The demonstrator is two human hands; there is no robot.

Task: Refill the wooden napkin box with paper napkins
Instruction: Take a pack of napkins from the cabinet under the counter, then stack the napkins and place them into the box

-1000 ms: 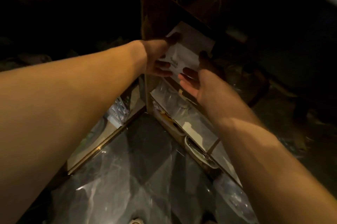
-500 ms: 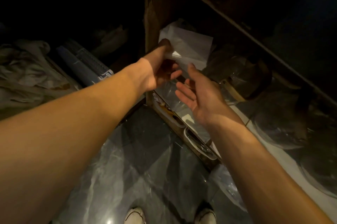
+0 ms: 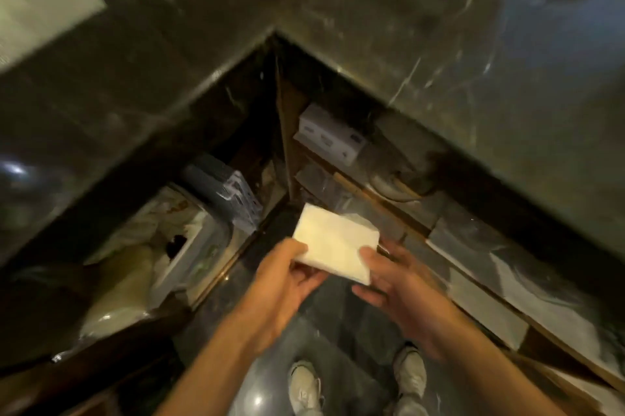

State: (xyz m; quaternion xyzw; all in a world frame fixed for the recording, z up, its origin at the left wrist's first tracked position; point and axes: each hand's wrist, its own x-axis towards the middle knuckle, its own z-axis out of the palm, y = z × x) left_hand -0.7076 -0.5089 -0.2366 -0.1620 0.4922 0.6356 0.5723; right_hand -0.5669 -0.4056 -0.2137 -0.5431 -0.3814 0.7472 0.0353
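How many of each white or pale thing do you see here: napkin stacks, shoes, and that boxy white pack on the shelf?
White paper napkin stack, held in both hands: 1
Pale sneakers on the dark floor: 2
White rectangular pack on the shelf under the counter: 1
Total: 4

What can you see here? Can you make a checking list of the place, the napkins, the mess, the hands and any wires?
Surface: dark marble counter, L-shaped, blurred.
Job's things: white napkin stack held in the air; wooden napkin box nothing seen.
Clutter: white packs, grey crate, wrapped goods on shelves under the counter.
Hands: left hand grips the stack; right hand touches its edge.
Cables: nothing seen.
Surroundings: glossy floor, pale shoes.
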